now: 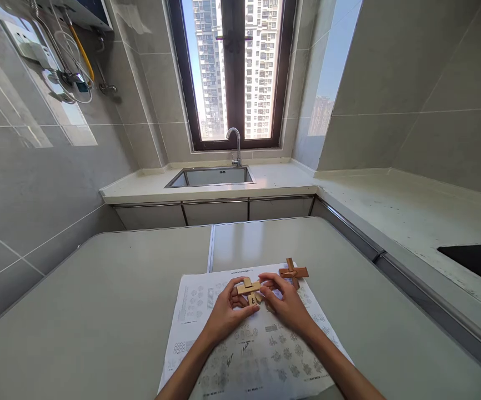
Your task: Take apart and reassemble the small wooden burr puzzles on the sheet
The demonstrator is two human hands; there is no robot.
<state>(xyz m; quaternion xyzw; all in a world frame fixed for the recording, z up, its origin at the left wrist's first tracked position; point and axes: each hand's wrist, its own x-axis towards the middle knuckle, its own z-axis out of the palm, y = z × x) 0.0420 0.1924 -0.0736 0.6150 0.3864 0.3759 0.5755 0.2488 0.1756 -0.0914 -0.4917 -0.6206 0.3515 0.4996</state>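
Between my hands, above a printed paper sheet [261,355], is a light wooden interlocking puzzle [247,287] made of crossed notched pieces. One piece carries a dark mark like a "3". My left hand [230,310] is closed round the puzzle's left side, with the thumb below it. My right hand [285,303] pinches at its right end, thumb and fingers curled together. The fingers hide part of the puzzle. Just past my right hand, a darker brown wooden cross-shaped puzzle [294,272] lies at the sheet's top right corner.
The sheet with small diagrams rests on a pale table [99,311]. Beyond stands a counter [290,175] with a sink [218,176] and faucet [235,145] under a window. Along the right runs another counter [415,205] with a black panel [480,264]. Pipes hang at upper left.
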